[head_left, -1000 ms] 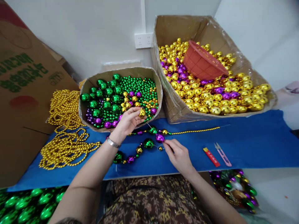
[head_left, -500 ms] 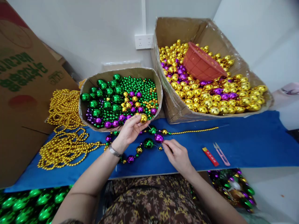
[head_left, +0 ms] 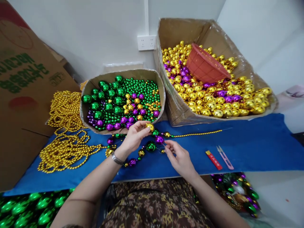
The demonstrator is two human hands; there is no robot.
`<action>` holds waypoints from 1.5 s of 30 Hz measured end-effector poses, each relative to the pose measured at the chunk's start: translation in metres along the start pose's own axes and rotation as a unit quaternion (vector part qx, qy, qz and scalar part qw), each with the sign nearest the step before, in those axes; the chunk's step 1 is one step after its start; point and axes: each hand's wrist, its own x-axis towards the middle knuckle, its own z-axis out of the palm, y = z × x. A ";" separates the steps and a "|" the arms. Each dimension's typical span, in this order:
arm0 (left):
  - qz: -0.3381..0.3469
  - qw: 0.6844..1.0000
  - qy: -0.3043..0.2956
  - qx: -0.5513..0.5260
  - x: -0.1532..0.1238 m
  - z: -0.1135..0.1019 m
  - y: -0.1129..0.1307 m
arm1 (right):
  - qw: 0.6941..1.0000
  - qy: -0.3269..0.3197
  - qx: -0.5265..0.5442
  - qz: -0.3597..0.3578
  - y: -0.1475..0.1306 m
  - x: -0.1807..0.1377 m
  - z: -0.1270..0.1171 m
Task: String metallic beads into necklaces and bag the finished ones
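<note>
Pinched in the left hand is a gold bead; the right hand grips the bead strand beside its purple bead — over the blue tabletop (thread barely visible).

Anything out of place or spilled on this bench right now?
One oddity: an orange basket lies tipped on its side atop the gold balls in the large carton. Purple balls are mixed in there too. The left hand pinches a gold bead; nothing has spilled on the blue cloth.
</note>
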 end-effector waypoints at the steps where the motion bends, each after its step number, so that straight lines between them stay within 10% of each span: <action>1: -0.002 1.000 -0.002 0.007 0.000 0.001 -0.001 | 1.000 0.007 0.015 0.011 0.001 0.000 0.001; 10: 0.006 0.989 -0.120 0.083 0.001 -0.002 0.011 | 0.961 0.041 0.253 0.107 0.017 -0.001 0.019; 14: 0.073 0.976 -0.075 0.190 0.012 -0.009 0.016 | 0.947 0.051 0.294 0.123 0.020 -0.001 0.017; 20: 0.236 0.789 0.005 0.567 0.026 -0.032 0.025 | 0.947 0.071 0.287 0.125 0.021 -0.005 0.011; 27: 0.063 0.591 0.117 0.796 0.038 -0.113 0.068 | 0.950 0.054 0.278 0.130 0.022 -0.008 0.009; 32: 0.042 0.594 0.087 0.798 0.059 -0.152 0.074 | 0.947 0.052 0.290 0.127 0.022 -0.008 0.017; 45: 0.036 0.579 0.165 0.797 0.093 -0.174 0.092 | 0.945 0.043 0.292 0.140 0.020 -0.007 0.017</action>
